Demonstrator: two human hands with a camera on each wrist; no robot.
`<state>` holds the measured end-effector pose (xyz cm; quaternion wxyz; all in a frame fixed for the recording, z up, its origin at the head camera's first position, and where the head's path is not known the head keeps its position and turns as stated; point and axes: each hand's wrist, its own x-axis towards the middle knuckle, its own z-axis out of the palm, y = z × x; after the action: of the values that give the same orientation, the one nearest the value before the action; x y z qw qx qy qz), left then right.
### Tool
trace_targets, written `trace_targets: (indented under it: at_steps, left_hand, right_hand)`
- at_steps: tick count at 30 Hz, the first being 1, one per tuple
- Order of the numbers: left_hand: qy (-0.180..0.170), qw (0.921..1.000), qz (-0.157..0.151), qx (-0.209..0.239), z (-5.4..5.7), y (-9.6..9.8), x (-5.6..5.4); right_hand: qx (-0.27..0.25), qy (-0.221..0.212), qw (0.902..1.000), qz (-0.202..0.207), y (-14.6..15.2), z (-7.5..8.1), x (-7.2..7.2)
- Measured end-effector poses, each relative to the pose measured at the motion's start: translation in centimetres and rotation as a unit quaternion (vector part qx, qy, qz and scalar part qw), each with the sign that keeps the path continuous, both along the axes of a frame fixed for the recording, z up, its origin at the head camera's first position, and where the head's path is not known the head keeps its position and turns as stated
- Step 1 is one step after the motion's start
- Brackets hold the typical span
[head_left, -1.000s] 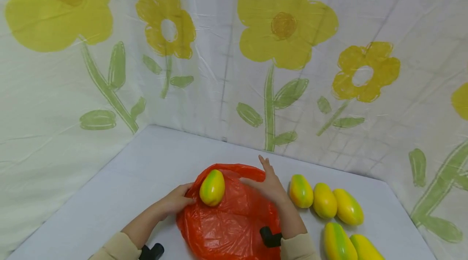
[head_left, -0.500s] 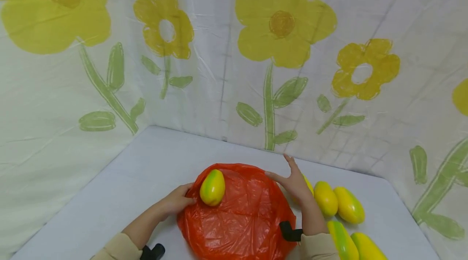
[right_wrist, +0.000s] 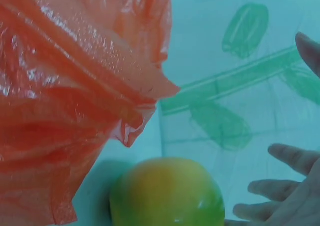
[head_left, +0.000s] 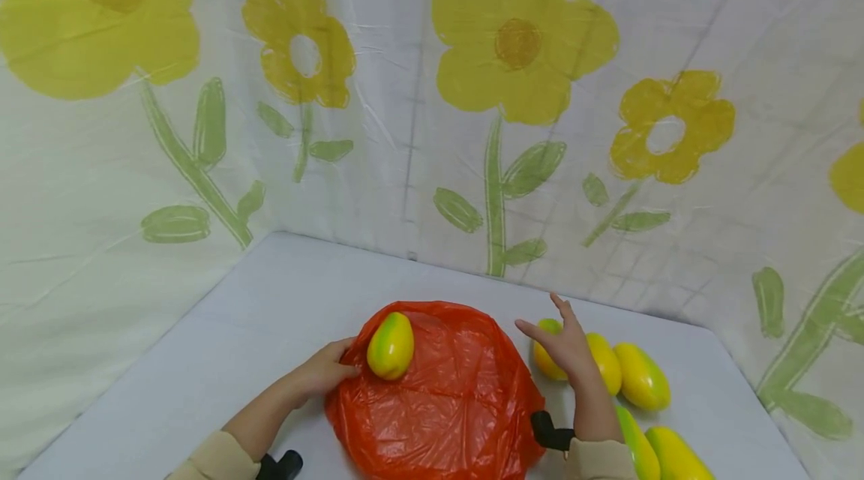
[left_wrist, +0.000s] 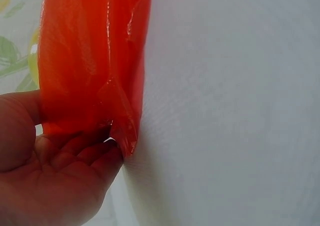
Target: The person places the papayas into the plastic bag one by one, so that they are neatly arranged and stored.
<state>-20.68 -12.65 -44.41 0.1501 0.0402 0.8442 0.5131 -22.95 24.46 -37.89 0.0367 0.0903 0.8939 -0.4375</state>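
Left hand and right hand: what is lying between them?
The head view shows the red plastic bag between them, with one yellow-green fruit near the left hand, then a bare strip of white table before the thumb of the right hand.

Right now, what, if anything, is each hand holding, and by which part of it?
The left hand holds the red bag by its edge, on the left side in the head view. The right hand, spread open, holds nothing.

Left fingers point(left_wrist: 102, 161) pinch while right fingers point(right_wrist: 275, 189) splay.
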Motion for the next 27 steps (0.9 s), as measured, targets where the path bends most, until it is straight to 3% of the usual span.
trace_targets:
  at_steps: [27]
  left_hand:
    - [0.003,0.9998,-0.014,0.015,-0.6,-0.3,-0.3]
  right_hand:
    - [0.022,-0.005,0.9993,-0.03,0.7,-2.3,-0.3]
